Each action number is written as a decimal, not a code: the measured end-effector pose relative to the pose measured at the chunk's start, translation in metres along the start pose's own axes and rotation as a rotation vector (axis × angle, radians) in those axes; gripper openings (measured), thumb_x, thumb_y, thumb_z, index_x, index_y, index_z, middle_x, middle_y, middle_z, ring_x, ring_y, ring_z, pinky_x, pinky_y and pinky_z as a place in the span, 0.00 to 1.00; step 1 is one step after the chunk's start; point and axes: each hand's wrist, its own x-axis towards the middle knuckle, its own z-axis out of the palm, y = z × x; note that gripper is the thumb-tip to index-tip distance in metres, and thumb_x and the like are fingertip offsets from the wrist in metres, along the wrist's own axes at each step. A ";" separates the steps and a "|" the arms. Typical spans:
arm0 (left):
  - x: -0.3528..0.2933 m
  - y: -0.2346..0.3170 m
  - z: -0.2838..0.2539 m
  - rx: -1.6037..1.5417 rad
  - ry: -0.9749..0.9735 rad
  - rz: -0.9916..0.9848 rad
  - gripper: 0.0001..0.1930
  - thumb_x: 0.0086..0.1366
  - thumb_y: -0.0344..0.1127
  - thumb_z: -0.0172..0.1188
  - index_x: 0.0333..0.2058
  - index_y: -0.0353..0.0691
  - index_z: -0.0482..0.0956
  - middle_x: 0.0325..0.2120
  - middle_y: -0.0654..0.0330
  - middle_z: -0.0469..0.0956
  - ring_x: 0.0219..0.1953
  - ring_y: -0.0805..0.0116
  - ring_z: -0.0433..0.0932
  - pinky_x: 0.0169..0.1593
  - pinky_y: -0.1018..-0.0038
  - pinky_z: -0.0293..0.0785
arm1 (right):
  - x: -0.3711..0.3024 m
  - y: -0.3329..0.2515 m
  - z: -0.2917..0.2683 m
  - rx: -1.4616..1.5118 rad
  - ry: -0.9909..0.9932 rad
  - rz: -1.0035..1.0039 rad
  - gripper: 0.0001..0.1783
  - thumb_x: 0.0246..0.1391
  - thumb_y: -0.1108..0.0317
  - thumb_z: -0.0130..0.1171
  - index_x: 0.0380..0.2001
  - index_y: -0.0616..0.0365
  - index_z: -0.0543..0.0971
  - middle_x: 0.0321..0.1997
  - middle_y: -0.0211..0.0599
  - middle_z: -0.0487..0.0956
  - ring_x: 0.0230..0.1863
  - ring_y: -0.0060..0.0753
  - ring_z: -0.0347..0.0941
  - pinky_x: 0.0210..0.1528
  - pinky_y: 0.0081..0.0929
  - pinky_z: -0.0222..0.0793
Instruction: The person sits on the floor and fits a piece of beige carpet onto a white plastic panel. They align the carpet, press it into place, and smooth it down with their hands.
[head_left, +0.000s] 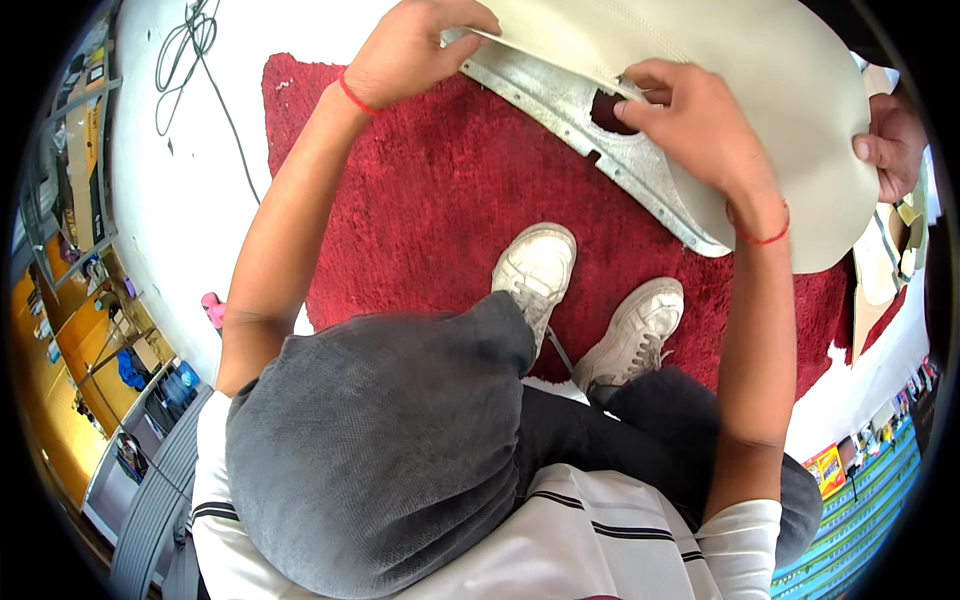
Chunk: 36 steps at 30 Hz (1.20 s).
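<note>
Cream sheet [770, 60] lies over a metal panel [655, 185], both above the red rug [430, 190], toward its far right side. Left hand [415, 45]: grip pinches sheet's near edge. Right hand [705, 125]: grip pinches same edge, by panel's large hole. Co-worker's hand [898, 150] grasps sheet's right rim.

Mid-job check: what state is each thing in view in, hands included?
Left hand: closed on the sheet's edge
Right hand: pinching the same edge
Sheet: edge lifted, partly covering the panel
Panel: metal, largely hidden
Other person's hand: gripping the sheet's right side
Rug: spread out
Cable: loosely coiled
Shoes: laced
</note>
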 end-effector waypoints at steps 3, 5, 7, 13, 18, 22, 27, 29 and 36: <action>-0.009 -0.005 0.013 -0.002 0.135 -0.048 0.08 0.61 0.25 0.64 0.39 0.35 0.86 0.37 0.51 0.86 0.43 0.53 0.84 0.50 0.63 0.78 | 0.015 0.008 -0.011 0.160 -0.117 0.068 0.24 0.51 0.56 0.64 0.44 0.66 0.86 0.41 0.57 0.86 0.46 0.59 0.82 0.54 0.41 0.76; -0.001 -0.006 0.022 0.003 0.215 -0.054 0.06 0.64 0.28 0.65 0.39 0.35 0.85 0.35 0.50 0.85 0.40 0.52 0.83 0.48 0.62 0.77 | 0.027 0.016 -0.014 0.193 -0.189 0.086 0.21 0.60 0.57 0.61 0.43 0.68 0.84 0.33 0.29 0.82 0.38 0.24 0.75 0.47 0.22 0.69; 0.005 -0.004 0.025 -0.001 0.202 -0.064 0.06 0.64 0.28 0.64 0.39 0.35 0.85 0.34 0.50 0.85 0.40 0.52 0.82 0.47 0.61 0.77 | 0.033 0.020 -0.019 0.124 -0.243 0.176 0.21 0.60 0.57 0.61 0.42 0.68 0.84 0.32 0.31 0.83 0.37 0.26 0.76 0.46 0.26 0.71; -0.024 -0.017 0.020 0.164 0.076 0.025 0.13 0.59 0.27 0.61 0.43 0.41 0.85 0.47 0.54 0.82 0.50 0.53 0.79 0.60 0.62 0.69 | -0.002 -0.005 0.019 -0.174 -0.096 -0.072 0.18 0.55 0.59 0.62 0.36 0.66 0.85 0.35 0.59 0.84 0.43 0.56 0.83 0.51 0.44 0.77; -0.050 -0.012 0.053 0.277 0.219 0.005 0.15 0.57 0.27 0.61 0.43 0.44 0.85 0.56 0.58 0.80 0.58 0.54 0.77 0.68 0.57 0.62 | -0.030 -0.008 0.057 -0.408 0.165 -0.213 0.12 0.50 0.65 0.63 0.31 0.64 0.83 0.34 0.49 0.83 0.42 0.53 0.81 0.50 0.45 0.75; -0.081 0.001 0.093 0.006 0.666 -0.513 0.15 0.66 0.31 0.62 0.51 0.39 0.80 0.52 0.53 0.79 0.56 0.60 0.77 0.60 0.63 0.73 | -0.038 -0.013 0.066 -0.430 0.188 -0.202 0.13 0.47 0.70 0.65 0.37 0.62 0.81 0.40 0.44 0.82 0.47 0.48 0.78 0.51 0.43 0.73; -0.075 0.016 0.131 -1.481 0.449 -0.968 0.32 0.78 0.49 0.45 0.68 0.25 0.56 0.63 0.36 0.67 0.63 0.48 0.73 0.70 0.56 0.68 | -0.029 -0.027 0.073 -0.432 0.357 -0.257 0.25 0.45 0.71 0.66 0.50 0.57 0.80 0.50 0.40 0.80 0.52 0.46 0.76 0.51 0.44 0.73; -0.066 0.019 0.146 -1.680 0.392 -0.881 0.33 0.79 0.50 0.38 0.68 0.25 0.56 0.63 0.35 0.67 0.63 0.47 0.73 0.70 0.56 0.68 | -0.017 -0.035 0.073 -0.440 0.389 -0.301 0.28 0.45 0.71 0.67 0.54 0.54 0.80 0.52 0.38 0.79 0.54 0.46 0.75 0.51 0.44 0.73; -0.058 0.030 0.133 -1.599 0.529 -0.757 0.23 0.78 0.44 0.45 0.58 0.30 0.71 0.52 0.46 0.79 0.51 0.56 0.81 0.60 0.59 0.78 | 0.042 -0.060 0.048 -0.376 0.231 -0.458 0.25 0.53 0.72 0.60 0.56 0.53 0.81 0.38 0.40 0.79 0.39 0.45 0.77 0.43 0.39 0.75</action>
